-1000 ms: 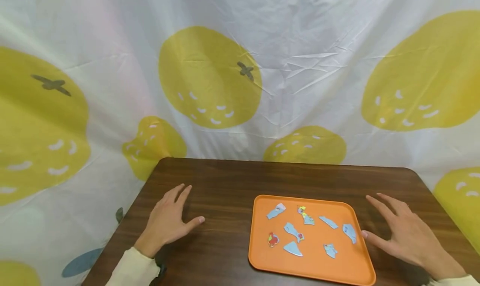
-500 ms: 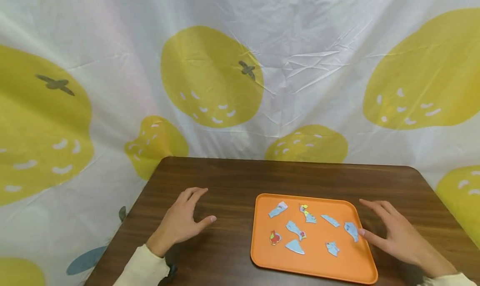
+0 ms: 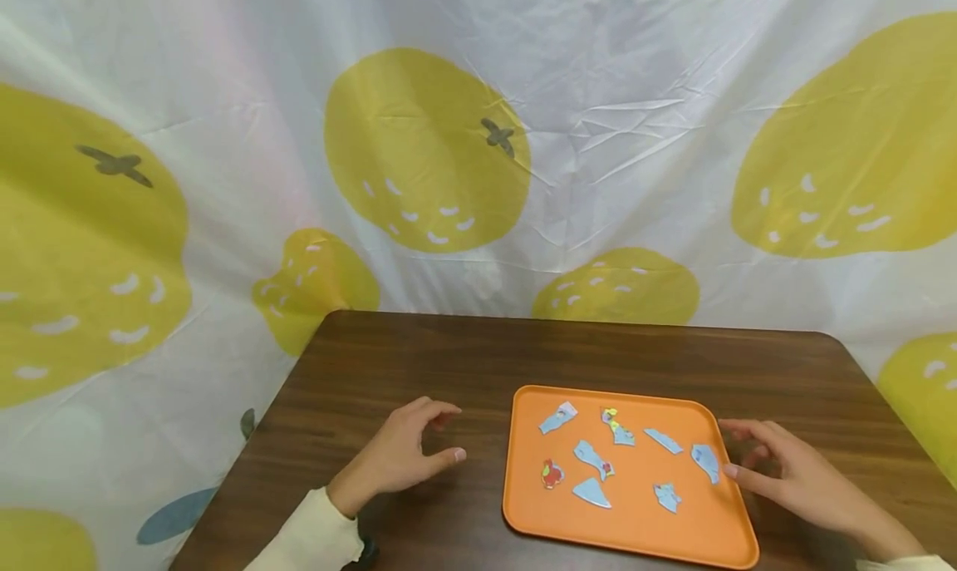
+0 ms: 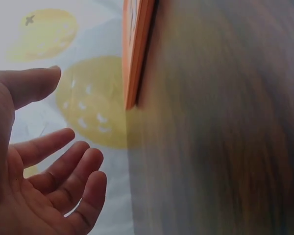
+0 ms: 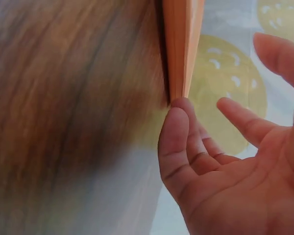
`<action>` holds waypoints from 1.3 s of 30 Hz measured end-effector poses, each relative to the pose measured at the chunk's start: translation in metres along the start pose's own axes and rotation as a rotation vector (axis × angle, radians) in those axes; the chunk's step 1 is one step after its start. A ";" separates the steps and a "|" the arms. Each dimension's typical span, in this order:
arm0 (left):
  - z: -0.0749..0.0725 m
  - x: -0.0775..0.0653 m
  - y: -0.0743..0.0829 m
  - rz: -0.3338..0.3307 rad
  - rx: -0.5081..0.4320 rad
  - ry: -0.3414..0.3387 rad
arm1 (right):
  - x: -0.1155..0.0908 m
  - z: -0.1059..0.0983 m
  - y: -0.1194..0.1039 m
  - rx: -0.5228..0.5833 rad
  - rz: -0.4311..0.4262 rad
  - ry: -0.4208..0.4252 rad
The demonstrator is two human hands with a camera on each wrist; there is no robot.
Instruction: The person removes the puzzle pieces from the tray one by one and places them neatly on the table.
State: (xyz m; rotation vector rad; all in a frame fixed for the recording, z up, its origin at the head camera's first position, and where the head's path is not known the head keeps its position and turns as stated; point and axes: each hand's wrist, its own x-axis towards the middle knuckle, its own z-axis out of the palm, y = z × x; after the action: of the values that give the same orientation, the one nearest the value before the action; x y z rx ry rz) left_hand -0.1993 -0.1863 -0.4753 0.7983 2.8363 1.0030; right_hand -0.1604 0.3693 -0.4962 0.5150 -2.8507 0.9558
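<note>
An orange tray [image 3: 635, 534] lies on the dark wooden table. On it are several flat, irregular printed pieces: mostly light blue, such as a triangular one [image 3: 592, 494], plus a small red one [image 3: 552, 474]. My left hand [image 3: 399, 450] is just left of the tray, fingers loosely bent and thumb apart; the left wrist view shows nothing in its palm [image 4: 24, 196]. At the tray's right rim is my right hand [image 3: 796, 475], its thumb tip over the rim near a light-blue piece [image 3: 705, 463]. In the right wrist view, its lower fingertips [image 5: 176, 129] meet the tray's side [image 5: 179, 49].
The wooden table [image 3: 449, 355] has rounded far corners. Behind it hangs a white curtain [image 3: 583, 180] printed with big yellow fruits, which also runs down along the left side.
My left hand has moved right toward the tray, its fingers bending more. My right hand has come a little lower at the tray's right rim, fingers bending. The tray and pieces stay put.
</note>
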 end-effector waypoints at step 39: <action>0.082 0.053 0.044 0.065 -0.320 -0.147 | -0.007 0.012 0.018 0.255 -0.143 -0.124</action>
State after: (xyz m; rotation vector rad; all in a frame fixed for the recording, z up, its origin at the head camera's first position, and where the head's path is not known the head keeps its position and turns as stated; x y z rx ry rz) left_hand -0.2094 -0.0843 -0.5073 0.8899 2.4553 1.3031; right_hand -0.1600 0.3775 -0.5176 0.8167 -2.7638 1.3098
